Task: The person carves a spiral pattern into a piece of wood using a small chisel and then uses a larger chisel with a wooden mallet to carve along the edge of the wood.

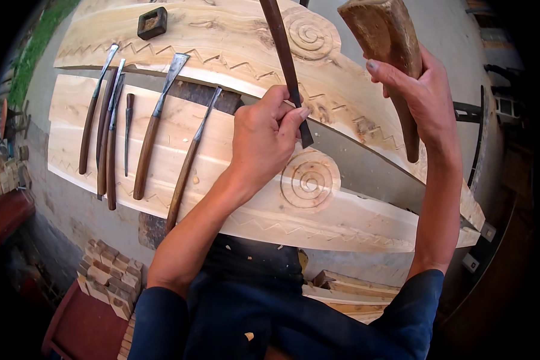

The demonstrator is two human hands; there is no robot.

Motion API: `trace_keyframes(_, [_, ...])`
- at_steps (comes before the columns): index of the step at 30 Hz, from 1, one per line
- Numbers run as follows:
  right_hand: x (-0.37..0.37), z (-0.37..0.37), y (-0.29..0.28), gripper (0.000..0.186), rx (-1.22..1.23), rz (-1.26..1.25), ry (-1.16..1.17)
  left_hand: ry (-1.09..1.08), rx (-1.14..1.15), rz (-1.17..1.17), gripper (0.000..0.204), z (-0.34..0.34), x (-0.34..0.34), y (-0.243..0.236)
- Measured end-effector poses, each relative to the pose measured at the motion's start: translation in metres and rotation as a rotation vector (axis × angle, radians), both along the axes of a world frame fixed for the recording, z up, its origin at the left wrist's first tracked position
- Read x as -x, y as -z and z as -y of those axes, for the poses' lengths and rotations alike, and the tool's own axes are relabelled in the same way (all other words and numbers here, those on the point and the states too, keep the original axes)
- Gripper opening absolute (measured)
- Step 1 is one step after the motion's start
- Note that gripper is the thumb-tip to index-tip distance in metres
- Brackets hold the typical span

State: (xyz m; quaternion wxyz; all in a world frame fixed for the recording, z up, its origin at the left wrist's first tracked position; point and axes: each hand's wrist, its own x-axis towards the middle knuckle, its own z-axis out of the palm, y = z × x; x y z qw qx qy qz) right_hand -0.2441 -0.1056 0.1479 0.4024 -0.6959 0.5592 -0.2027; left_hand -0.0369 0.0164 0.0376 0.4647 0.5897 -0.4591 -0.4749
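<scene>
My left hand [264,132] pinches a dark, long-handled chisel [280,45], tilted with its flat blade end pointing down toward a carved spiral [311,182]. Whether the blade touches the wood I cannot tell. Raised on the right, my right hand [425,99] is wrapped round the handle of a worn wooden mallet [387,36], its thick head uppermost. The spiral belongs to the near pale board [366,213], which also bears a zigzag line. A far board [222,33] carries a similar spiral and zigzag. Several more chisels, such as a broad-bladed one [148,147], lie across the near board's left half.
A small dark block with a hollow [152,23] rests on the far board. Small wooden blocks [109,273] are stacked at lower left by a dark red stool [81,327]. Wood pieces [348,294] lie below the near board. Few shavings dot the near board.
</scene>
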Motion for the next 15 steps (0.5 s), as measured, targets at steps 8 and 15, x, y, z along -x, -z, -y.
trace_keyframes(8, [-0.077, 0.054, -0.034, 0.04, 0.135, -0.029, 0.098, 0.034, 0.218, 0.109, 0.016, 0.003, 0.005, 0.013])
trace_keyframes(15, [-0.07, 0.1, -0.033, 0.054, 0.619, -0.366, -0.588, 0.069, 0.224, 0.131, 0.017, 0.005, 0.006, 0.016])
